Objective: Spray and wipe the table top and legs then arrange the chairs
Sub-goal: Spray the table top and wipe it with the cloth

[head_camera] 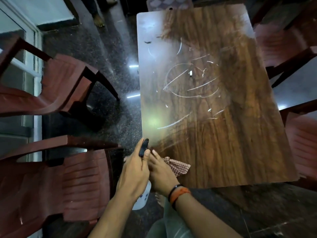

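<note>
A wood-grain table top (223,131) fills the right half of the view, with white chalky streaks across its middle. My left hand (135,172) grips a spray bottle (143,198) at the table's near-left corner; its black nozzle (143,147) points over the top, its white body hangs below my wrist. My right hand (161,174), with dark and orange wristbands, holds a checked cloth (176,166) against the near edge of the table, right beside the left hand.
Two brown plastic chairs stand left of the table, one far (56,86) and one near (65,184). Two more chairs (281,43) (301,141) crowd the right side. The floor is dark speckled stone (109,54). Another person's bare foot (99,20) shows at the top.
</note>
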Demonstrator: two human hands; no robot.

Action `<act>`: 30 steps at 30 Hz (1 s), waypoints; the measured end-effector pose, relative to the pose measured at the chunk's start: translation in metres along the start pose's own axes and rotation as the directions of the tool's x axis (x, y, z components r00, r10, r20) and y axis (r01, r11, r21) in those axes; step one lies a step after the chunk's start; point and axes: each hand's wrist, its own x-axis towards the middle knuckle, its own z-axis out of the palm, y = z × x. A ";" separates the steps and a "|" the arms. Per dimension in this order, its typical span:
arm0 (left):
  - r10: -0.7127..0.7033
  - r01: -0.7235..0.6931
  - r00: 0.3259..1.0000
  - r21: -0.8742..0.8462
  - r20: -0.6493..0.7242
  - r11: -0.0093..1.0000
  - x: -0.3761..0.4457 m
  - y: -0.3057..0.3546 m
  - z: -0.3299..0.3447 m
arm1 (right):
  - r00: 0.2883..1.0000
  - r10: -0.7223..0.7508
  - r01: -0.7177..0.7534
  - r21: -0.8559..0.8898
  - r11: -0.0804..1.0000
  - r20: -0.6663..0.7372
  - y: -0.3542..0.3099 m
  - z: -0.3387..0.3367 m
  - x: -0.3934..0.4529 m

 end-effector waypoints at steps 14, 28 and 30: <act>0.014 -0.034 0.992 0.156 0.124 0.987 0.071 0.051 -0.011 | 0.376 0.832 -0.883 0.115 0.456 -0.408 0.160 -0.088 -0.040; 0.136 -0.169 0.969 0.149 0.208 0.974 0.146 0.043 -0.076 | 0.939 0.297 -0.293 0.047 0.955 -0.174 0.039 -0.026 0.090; 0.158 -0.201 0.956 0.157 0.248 0.967 0.155 0.042 -0.083 | 0.931 0.330 -0.335 -0.007 0.942 -0.155 0.028 -0.024 0.056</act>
